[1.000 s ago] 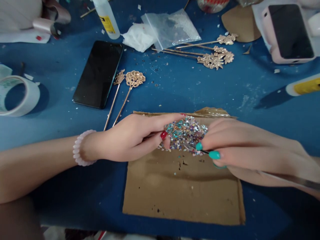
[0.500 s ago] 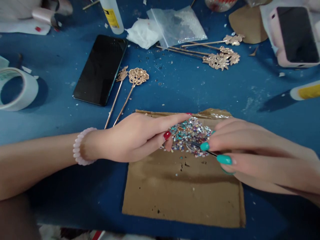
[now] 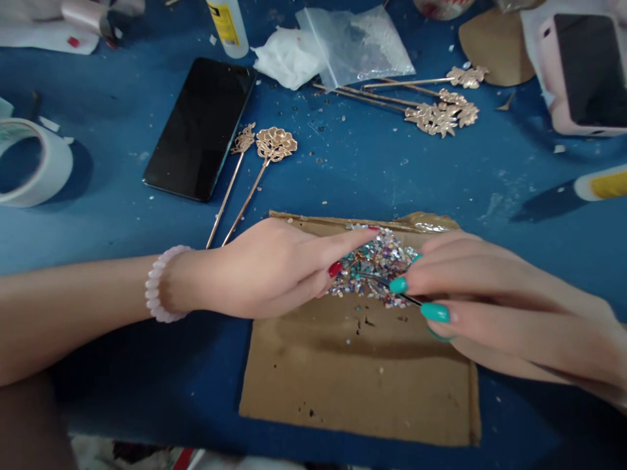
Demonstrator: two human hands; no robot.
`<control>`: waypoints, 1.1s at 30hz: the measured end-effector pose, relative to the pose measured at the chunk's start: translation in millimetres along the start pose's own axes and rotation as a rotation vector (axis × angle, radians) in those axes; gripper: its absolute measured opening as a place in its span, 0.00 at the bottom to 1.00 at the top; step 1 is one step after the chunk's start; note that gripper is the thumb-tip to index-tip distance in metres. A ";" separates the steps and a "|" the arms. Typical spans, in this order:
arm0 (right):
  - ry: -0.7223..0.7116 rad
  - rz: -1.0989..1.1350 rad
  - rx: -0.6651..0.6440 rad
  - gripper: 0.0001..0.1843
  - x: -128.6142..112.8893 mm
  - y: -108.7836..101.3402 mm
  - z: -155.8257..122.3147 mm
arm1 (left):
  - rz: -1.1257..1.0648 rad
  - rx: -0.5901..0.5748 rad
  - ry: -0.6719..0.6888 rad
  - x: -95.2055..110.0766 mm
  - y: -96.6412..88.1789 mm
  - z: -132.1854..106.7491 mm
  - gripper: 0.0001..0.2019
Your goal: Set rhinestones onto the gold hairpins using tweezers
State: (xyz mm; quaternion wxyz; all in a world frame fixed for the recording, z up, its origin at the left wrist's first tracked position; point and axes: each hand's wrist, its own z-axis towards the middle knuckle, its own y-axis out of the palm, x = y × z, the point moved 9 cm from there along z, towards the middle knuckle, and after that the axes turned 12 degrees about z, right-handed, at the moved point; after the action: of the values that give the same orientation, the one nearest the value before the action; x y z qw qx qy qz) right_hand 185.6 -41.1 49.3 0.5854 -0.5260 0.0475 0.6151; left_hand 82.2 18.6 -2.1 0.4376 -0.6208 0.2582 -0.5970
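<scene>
A heap of small coloured rhinestones (image 3: 386,251) lies at the far edge of a brown cardboard sheet (image 3: 353,378) on the blue table. My left hand (image 3: 264,271), with red nails and a pale bead bracelet, reaches into the heap from the left. Its forefinger lies stretched over the stones and its thumb is pressed under the other fingers; what they pinch is hidden. My right hand (image 3: 490,294), with teal nails, comes in from the right and grips thin dark tweezers (image 3: 379,279). The tweezer tips are in the heap near my left thumb.
Two gold hairpins (image 3: 272,145) lie beside a black phone (image 3: 200,127). Several more gold hairpins (image 3: 435,117) lie at the back by a plastic bag (image 3: 357,42). A tape roll (image 3: 46,173) is far left, and a pink-cased phone (image 3: 582,72) is far right.
My left forefinger has slid further right over the heap. The tweezers and my right hand have shifted slightly. The view has drifted a little.
</scene>
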 end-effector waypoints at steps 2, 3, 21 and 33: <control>0.010 0.001 0.000 0.05 2.0 -0.7 0.5 | 0.046 0.011 -0.001 0.3 -0.6 0.1 0.26; 0.005 -0.002 -0.010 0.05 2.2 -0.2 1.2 | 0.071 0.014 -0.004 0.2 -0.7 0.2 0.26; -0.050 -0.058 0.004 0.03 0.9 5.6 9.5 | 0.122 -0.008 -0.026 -0.4 -0.1 1.2 0.26; -0.094 -0.065 -0.006 0.04 -4.0 5.4 12.2 | 0.107 0.020 -0.014 -0.9 0.0 0.2 0.27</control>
State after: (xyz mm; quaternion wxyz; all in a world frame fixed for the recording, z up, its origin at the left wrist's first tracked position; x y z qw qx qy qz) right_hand 173.3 -37.3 54.5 0.6052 -0.4994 0.0009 0.6199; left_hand 82.3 19.4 -2.5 0.4771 -0.6059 0.2820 -0.5708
